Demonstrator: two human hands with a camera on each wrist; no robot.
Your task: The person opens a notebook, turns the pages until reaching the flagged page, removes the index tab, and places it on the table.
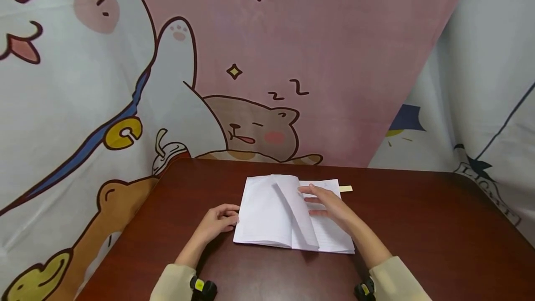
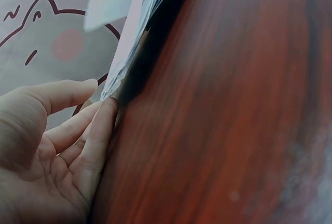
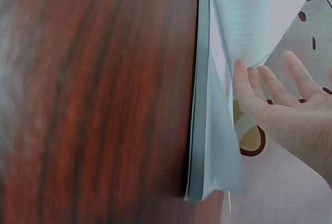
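Note:
An open notebook [image 1: 261,212] with white lined pages lies on the brown table. One page [image 1: 302,219] stands raised and curved over its right half. At the notebook's left edge is my left hand [image 1: 216,221], its fingertips touching the side of the pages; in the left wrist view the thumb sits apart from the paper. My right hand [image 1: 332,204] is over the right half, fingers extended and spread beside the raised page. From the right wrist, the lifted page [image 3: 244,32] shows ruled lines, with the fingertips at its lower edge.
A pale yellow tab [image 1: 346,189] sticks out from the notebook's right side. The dark wood table [image 1: 422,226] extends around the notebook. Behind it hangs a pink and white cloth [image 1: 347,59] with cartoon animals.

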